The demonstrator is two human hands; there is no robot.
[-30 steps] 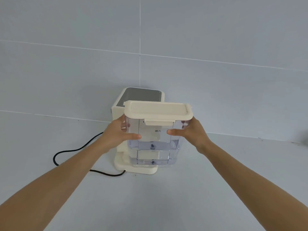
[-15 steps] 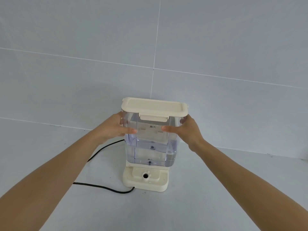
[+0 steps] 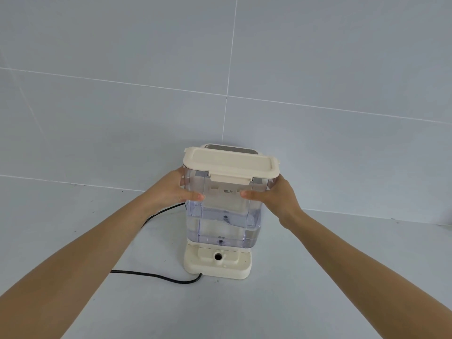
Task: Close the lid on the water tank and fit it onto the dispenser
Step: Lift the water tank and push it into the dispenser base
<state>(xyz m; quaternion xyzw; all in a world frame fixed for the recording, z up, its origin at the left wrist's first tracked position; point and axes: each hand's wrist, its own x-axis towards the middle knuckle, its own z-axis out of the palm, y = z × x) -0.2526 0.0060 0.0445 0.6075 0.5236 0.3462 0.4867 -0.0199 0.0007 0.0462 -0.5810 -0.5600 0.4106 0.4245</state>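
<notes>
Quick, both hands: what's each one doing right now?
Left hand: closed on the clear plastic water tank.
Right hand: closed on the tank's other side.

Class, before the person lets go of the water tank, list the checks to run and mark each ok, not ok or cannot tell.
1. Lid flat on the water tank: ok.
2. Front latch folded down: ok; locked: cannot tell.
3. Left hand and right hand grip opposite sides: ok.
4. Tank upright over the dispenser base: ok.
5. Tank seated fully on the base: cannot tell.
6. Power cord clear of the base seat: ok.
</notes>
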